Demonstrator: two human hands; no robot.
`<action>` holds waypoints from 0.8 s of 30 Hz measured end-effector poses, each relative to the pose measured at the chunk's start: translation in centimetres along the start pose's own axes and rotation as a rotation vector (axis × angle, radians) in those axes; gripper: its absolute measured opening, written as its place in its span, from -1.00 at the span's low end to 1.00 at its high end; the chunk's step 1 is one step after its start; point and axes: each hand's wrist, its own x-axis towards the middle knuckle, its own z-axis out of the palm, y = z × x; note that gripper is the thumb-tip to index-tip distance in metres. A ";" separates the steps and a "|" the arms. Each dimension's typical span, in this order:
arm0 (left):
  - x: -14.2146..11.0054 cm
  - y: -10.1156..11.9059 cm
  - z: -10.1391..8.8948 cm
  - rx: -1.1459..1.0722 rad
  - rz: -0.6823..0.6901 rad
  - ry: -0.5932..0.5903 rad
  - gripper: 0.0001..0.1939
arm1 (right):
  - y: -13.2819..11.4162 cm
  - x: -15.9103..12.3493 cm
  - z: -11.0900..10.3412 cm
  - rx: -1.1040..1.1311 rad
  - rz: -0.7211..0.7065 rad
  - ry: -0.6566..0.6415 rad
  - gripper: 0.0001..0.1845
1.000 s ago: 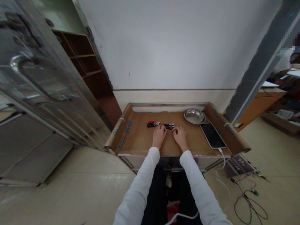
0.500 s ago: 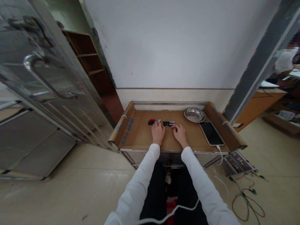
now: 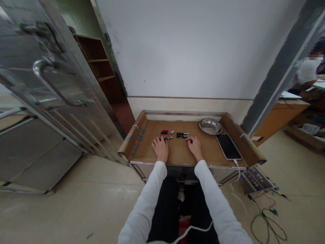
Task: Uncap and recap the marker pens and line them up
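Observation:
On the brown cardboard-lined tabletop (image 3: 175,154), my left hand (image 3: 160,149) has its fingers on the left end of a dark pen (image 3: 168,138) with a silvery tip. Just beyond that pen lie a red pen (image 3: 165,131) and a black one side by side. My right hand (image 3: 195,148) rests with loosely bent fingers, its fingertips beside the right end of a group of black pens (image 3: 182,135). Whether they touch the nearest of these pens is too small to tell.
A shiny metal bowl (image 3: 210,126) stands at the back right, with a phone (image 3: 228,147) on a white cable in front of it. Raised cardboard sides (image 3: 135,137) bound the tabletop. A metal door (image 3: 58,78) is at the left; a boxy device (image 3: 257,179) with wires lies on the floor.
My left hand has moved left and towards me, with one dark pen drawn away from the red and black pair. My right hand has hardly moved.

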 end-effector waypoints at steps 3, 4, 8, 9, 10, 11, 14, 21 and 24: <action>-0.7 -1.2 -0.8 -0.098 0.046 -0.084 -0.75 | -0.3 0.0 0.1 0.028 0.002 0.025 -0.73; -0.9 -1.3 -0.9 -0.160 0.066 -0.107 -0.76 | -0.5 -0.1 0.2 0.052 -0.001 0.033 -0.73; -1.6 0.0 -0.4 -0.539 0.193 -0.217 -0.77 | -2.3 -0.3 1.1 0.340 -0.016 0.065 -0.63; -1.7 0.6 -0.2 -0.615 0.218 -0.232 -0.78 | -2.6 -0.3 1.3 0.467 -0.007 0.048 -0.58; -1.7 1.3 0.0 -0.680 0.234 -0.233 -0.78 | -2.9 -0.3 1.5 0.576 0.002 0.010 -0.56; -1.6 2.0 0.2 -0.744 0.235 -0.214 -0.78 | -3.0 -0.3 1.7 0.659 0.025 -0.019 -0.58; -1.0 3.8 0.4 -0.939 0.183 -0.151 -0.63 | -2.6 -0.2 1.3 0.891 0.195 -0.086 -0.59; 0.9 6.0 -0.2 -1.146 0.085 -0.139 -0.58 | -1.3 0.3 0.0 1.349 0.366 -0.230 -0.68; 1.7 5.8 -0.2 -1.245 0.055 -0.105 -0.61 | -1.2 0.4 0.3 1.344 0.362 -0.203 -0.71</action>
